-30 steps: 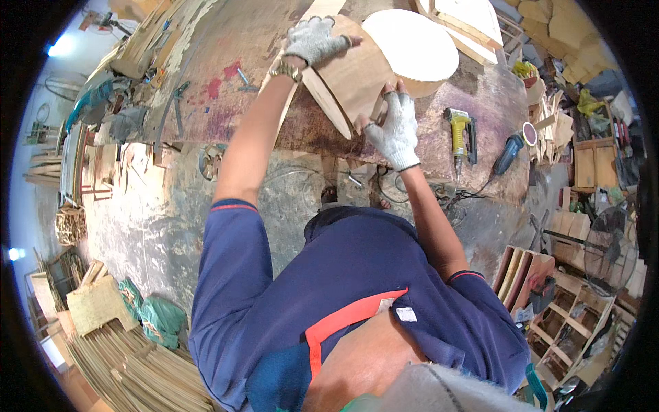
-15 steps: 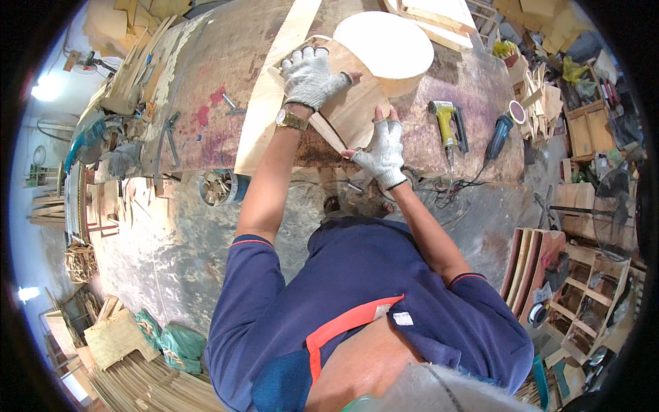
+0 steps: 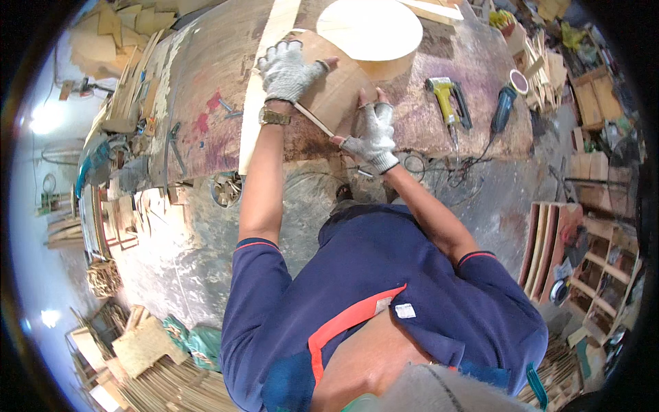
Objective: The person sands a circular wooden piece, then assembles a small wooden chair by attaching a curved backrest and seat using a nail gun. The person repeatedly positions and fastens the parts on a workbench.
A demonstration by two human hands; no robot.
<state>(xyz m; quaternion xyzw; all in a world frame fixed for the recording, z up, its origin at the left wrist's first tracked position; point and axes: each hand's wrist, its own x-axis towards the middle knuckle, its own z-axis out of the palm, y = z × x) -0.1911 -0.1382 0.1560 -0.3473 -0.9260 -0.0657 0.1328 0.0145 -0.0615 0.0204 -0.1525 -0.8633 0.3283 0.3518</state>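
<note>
I've got the wooden panel (image 3: 335, 81) just inside the workbench (image 3: 206, 75)'s near edge: light, stiff, I'd judge, best held by opposite edges. Left hand (image 3: 291, 73) spreads flat over it; right hand (image 3: 374, 132) spans its near corner, grip unclear.

This is a wood workshop. The big surface (image 3: 206, 72) is worn and stained. A yellow gun-shaped tool (image 3: 443, 95) and a blue power tool (image 3: 504, 112) lie on its right side. Long wood strips (image 3: 185, 388) are piled at the near left, and wood scraps (image 3: 542, 72) crowd the far right.
</note>
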